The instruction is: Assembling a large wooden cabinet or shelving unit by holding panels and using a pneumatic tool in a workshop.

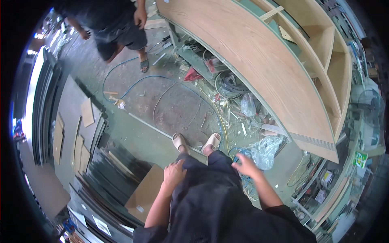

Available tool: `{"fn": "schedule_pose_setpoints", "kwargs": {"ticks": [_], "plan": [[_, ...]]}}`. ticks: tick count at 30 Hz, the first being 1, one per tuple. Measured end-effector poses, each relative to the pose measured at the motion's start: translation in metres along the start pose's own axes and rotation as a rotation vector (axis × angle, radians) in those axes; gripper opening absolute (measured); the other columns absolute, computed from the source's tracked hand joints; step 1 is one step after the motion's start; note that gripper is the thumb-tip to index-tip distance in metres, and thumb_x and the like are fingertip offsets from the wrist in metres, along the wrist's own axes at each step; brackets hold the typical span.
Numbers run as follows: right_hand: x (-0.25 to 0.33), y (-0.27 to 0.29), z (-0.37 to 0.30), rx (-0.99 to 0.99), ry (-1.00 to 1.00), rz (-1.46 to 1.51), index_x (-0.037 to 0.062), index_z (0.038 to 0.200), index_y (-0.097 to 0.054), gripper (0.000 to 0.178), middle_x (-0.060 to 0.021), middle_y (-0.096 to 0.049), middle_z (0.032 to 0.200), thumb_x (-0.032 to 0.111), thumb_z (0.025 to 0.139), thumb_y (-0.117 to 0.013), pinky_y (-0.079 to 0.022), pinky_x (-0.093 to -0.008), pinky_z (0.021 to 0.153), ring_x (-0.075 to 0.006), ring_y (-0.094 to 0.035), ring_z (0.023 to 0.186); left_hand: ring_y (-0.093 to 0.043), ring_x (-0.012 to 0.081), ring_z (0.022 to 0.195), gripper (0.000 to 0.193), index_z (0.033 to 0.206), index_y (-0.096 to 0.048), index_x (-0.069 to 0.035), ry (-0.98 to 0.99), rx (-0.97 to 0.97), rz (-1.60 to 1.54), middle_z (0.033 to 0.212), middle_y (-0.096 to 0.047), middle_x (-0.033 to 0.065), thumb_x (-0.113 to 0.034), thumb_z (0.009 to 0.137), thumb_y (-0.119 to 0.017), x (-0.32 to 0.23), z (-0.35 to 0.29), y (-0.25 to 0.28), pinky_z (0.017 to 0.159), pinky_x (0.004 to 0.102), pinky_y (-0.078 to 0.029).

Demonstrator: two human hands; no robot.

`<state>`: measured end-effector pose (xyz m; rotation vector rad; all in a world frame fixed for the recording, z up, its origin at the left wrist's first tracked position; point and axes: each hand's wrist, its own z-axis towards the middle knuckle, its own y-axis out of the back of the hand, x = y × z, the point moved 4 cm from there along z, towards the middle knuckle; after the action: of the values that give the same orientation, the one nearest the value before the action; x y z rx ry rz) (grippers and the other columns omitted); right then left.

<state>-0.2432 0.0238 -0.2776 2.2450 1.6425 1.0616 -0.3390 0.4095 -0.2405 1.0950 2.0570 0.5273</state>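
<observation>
My left hand point(175, 172) rests against the left thigh of my dark shorts point(210, 166), its fingers loosely bent and holding nothing that I can see. On the other side, my right hand point(246, 165) hangs beside my right thigh, thumb and fingers apart, with nothing in it. Both hands are well away from the long wooden panel point(259, 60), which lies up on a bench at the right. Just past my right hand, a crumpled clear plastic sheet point(266, 152) lies on the floor.
A wooden frame with compartments point(330, 69) stands beyond the panel. A blue hose point(152, 77) loops over the floor, with wood scraps point(235, 117) near the bench. Stacked boards point(73, 121) line the left. Another person point(117, 32) stands at the far left.
</observation>
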Motion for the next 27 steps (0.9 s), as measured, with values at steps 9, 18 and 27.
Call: {"fn": "schedule_pose_setpoints", "kwargs": {"ticks": [9, 18, 27], "plan": [[0.062, -0.187, 0.056, 0.489, -0.508, -0.276, 0.0071, 0.175, -0.006, 0.132, -0.0546, -0.017, 0.163, 0.078, 0.086, -0.073, -0.038, -0.0636, 0.123, -0.0637, -0.043, 0.147, -0.054, 0.0449, 0.147, 0.123, 0.174, -0.027, -0.018, 0.39, 0.573, 0.226, 0.159, -0.057, 0.0233, -0.087, 0.082, -0.068, 0.138, 0.087, -0.145, 0.12, 0.0575, -0.043], [0.031, -0.217, 0.091, 0.733, -0.536, -0.381, 0.0172, 0.176, 0.001, 0.138, -0.0405, -0.003, 0.175, 0.075, 0.081, -0.081, -0.046, -0.0735, 0.111, -0.0628, -0.051, 0.14, -0.062, 0.0434, 0.14, 0.17, 0.169, 0.024, -0.003, 0.504, 0.927, 0.195, 0.157, -0.057, 0.0277, -0.08, 0.067, -0.088, 0.152, 0.133, -0.208, 0.115, 0.0524, -0.05], [0.004, -0.216, 0.144, 0.866, -0.677, -0.493, 0.0209, 0.174, 0.016, 0.147, -0.0424, -0.025, 0.17, 0.073, 0.079, -0.083, -0.055, -0.0692, 0.103, -0.0633, -0.068, 0.116, -0.063, 0.042, 0.139, 0.173, 0.167, 0.024, 0.0, 0.601, 0.831, 0.146, 0.151, -0.06, 0.0328, -0.074, 0.065, -0.094, 0.139, 0.141, -0.22, 0.115, 0.0488, -0.052]]}}
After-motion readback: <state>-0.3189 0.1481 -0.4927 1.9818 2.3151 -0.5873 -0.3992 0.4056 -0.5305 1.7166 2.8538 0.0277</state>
